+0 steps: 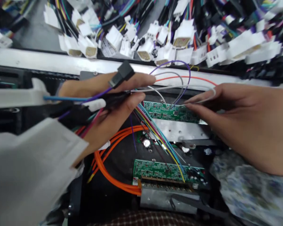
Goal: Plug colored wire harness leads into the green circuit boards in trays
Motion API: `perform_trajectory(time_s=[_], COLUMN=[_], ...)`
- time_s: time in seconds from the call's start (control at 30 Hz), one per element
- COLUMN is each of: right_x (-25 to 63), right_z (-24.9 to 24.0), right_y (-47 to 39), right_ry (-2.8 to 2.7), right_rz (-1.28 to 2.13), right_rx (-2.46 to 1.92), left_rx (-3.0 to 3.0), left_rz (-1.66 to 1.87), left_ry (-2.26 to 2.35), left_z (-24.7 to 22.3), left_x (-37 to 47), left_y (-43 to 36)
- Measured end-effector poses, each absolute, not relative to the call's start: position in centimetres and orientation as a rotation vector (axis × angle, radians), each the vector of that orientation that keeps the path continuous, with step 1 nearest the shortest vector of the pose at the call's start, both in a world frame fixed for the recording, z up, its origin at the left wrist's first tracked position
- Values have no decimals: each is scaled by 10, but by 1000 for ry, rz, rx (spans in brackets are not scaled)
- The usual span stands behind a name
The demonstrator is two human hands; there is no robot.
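My left hand [113,106] is closed round a wire harness [117,95] in black sleeving, thumb and fingers pinching where its wires fan out. A black connector [125,72] lies over the fingers of that hand. Between the thumb and forefinger of my right hand [235,116] is the thin end of a white wire [193,87], which runs across from the harness. Both hands are above the upper green circuit board [155,110]. Purple, grey and red wires arch between the hands, and some ends reach down to this board. The white wire's tip is hidden by my fingers.
Nearer me lies a second green circuit board [150,166] with a metal heat sink [169,197]. Thick orange cables [110,177] curve in from the left. Beyond a metal rail [49,61], many white connectors [146,50] with bundled wires lie in a row.
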State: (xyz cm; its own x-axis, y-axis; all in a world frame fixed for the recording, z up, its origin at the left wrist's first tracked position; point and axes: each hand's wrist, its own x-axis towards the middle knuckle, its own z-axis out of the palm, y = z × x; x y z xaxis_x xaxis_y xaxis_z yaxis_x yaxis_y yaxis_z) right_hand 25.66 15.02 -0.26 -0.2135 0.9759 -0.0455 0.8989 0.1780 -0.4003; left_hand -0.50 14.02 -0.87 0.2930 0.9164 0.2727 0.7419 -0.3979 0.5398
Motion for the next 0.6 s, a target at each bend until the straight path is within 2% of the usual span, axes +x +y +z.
perform_trajectory(time_s=[0.27, 0.6], right_x=[247, 257], right_z=[-13, -13], right_y=[152, 153], right_ry=[-2221, -2416], right_rz=[567, 441], right_rx=[-1778, -1688], left_rx=[2168, 2169], left_rz=[890, 904], left_ry=[1413, 1482], left_z=[-15, -16], left_x=[-3, 1], left_y=[142, 142])
